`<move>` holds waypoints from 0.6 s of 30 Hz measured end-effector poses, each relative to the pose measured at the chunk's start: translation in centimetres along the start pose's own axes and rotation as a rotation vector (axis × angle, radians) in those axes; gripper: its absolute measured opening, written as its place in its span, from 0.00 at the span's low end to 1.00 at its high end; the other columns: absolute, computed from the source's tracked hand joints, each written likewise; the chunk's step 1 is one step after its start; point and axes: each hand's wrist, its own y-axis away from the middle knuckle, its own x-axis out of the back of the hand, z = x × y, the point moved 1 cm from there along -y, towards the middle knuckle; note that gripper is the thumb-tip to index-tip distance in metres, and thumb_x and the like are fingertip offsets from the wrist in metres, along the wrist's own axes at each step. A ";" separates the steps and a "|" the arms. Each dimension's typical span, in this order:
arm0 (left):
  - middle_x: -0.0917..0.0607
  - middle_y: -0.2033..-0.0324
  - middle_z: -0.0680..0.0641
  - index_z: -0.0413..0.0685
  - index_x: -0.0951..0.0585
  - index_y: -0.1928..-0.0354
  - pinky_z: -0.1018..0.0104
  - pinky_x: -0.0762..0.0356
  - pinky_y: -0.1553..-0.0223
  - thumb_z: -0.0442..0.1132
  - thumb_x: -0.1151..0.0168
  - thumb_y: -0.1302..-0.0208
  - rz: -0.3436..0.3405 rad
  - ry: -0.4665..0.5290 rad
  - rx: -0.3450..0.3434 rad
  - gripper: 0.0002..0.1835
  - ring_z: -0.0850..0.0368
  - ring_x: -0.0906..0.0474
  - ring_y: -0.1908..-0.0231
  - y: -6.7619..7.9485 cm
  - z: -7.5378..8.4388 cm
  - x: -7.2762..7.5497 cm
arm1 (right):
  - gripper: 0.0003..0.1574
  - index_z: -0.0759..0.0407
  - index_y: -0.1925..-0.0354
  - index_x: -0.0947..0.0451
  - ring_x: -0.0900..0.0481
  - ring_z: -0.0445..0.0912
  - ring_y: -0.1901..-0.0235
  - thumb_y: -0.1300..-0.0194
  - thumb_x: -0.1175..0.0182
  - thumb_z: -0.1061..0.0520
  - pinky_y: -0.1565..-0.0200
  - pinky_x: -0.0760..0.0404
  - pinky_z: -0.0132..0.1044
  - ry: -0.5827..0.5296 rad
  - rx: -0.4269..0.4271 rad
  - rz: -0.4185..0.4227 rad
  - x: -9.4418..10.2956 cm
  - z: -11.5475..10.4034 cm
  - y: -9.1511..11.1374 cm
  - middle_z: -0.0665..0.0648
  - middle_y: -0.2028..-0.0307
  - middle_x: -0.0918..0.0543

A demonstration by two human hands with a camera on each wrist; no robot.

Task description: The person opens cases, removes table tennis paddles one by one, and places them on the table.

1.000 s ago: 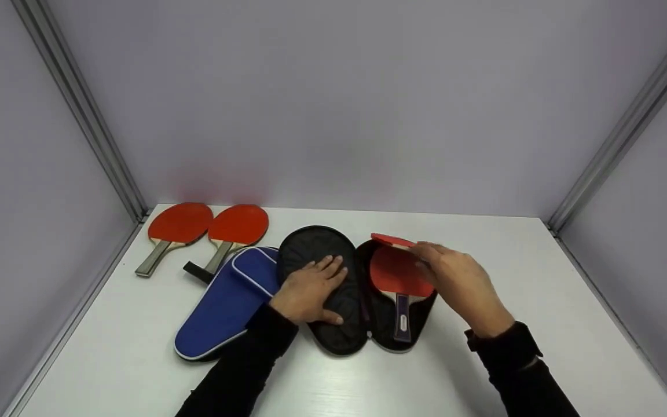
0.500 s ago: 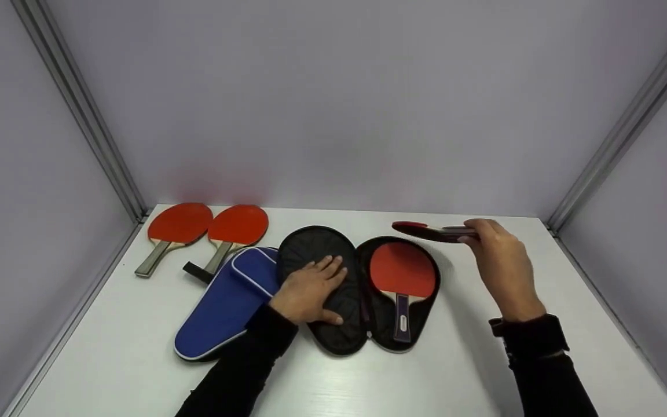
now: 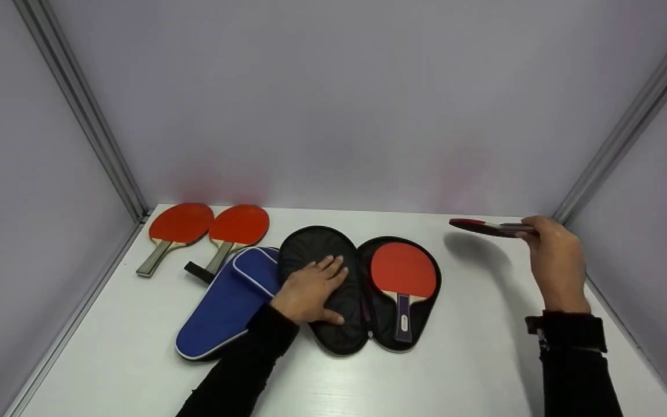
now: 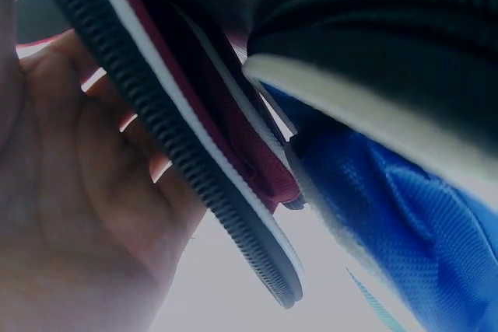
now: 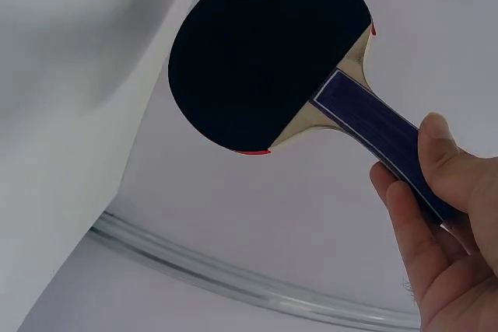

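My right hand (image 3: 559, 260) pinches a table tennis paddle (image 5: 264, 60) by its dark purple handle, above the right side of the table. That paddle is seen nearly edge-on in the head view; its black face shows in the right wrist view. With fingers spread, my left hand (image 3: 309, 291) rests on the left half of an unzipped black paddle case (image 3: 333, 339). In the case's right half lies another paddle (image 3: 404, 269), red face up, its purple handle toward me. A zipper edge (image 4: 187, 165) passes close to the left palm in the left wrist view.
A blue paddle case (image 3: 217, 318) with white piping lies left of the black one, partly under its edge. Behind it, two red paddles (image 3: 182, 223) (image 3: 241, 225) lie near the back left corner. Pale walls (image 3: 333, 104) enclose the white table (image 3: 472, 365).
My right hand has lifted the paddle away from the black case and carried it right, holding it nearly flat. The left hand has stayed on the case.
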 end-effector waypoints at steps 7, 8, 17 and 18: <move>0.36 0.06 0.41 0.48 0.32 0.07 0.46 0.34 0.06 0.71 0.22 0.27 -0.009 0.027 0.010 0.58 0.43 0.39 0.06 -0.1 -0.1 -0.1 | 0.16 0.67 0.38 0.10 0.10 0.77 0.39 0.19 0.28 0.64 0.41 0.14 0.76 0.046 -0.120 0.021 0.7 2.9 -0.2 0.75 0.38 0.08; 0.36 0.06 0.41 0.48 0.32 0.07 0.46 0.34 0.06 0.71 0.22 0.27 -0.008 0.028 0.010 0.58 0.43 0.39 0.06 -0.1 -0.1 -0.1 | 0.16 0.66 0.37 0.10 0.10 0.77 0.38 0.18 0.28 0.64 0.41 0.14 0.76 0.049 -0.135 0.026 0.8 3.1 -0.2 0.75 0.37 0.08; 0.35 0.06 0.42 0.49 0.31 0.07 0.46 0.32 0.07 0.72 0.22 0.28 0.018 0.023 0.001 0.58 0.44 0.37 0.06 -0.4 -0.5 -0.9 | 0.17 0.70 0.37 0.11 0.11 0.78 0.35 0.20 0.28 0.68 0.36 0.14 0.75 0.053 -0.160 0.077 0.9 4.5 -0.2 0.77 0.36 0.09; 0.35 0.06 0.43 0.50 0.31 0.07 0.46 0.31 0.08 0.74 0.23 0.29 0.038 0.023 -0.009 0.59 0.44 0.37 0.06 -0.7 -0.8 -1.7 | 0.17 0.70 0.36 0.11 0.11 0.78 0.35 0.20 0.28 0.68 0.36 0.14 0.75 0.056 -0.162 0.075 0.8 4.7 -0.2 0.77 0.36 0.09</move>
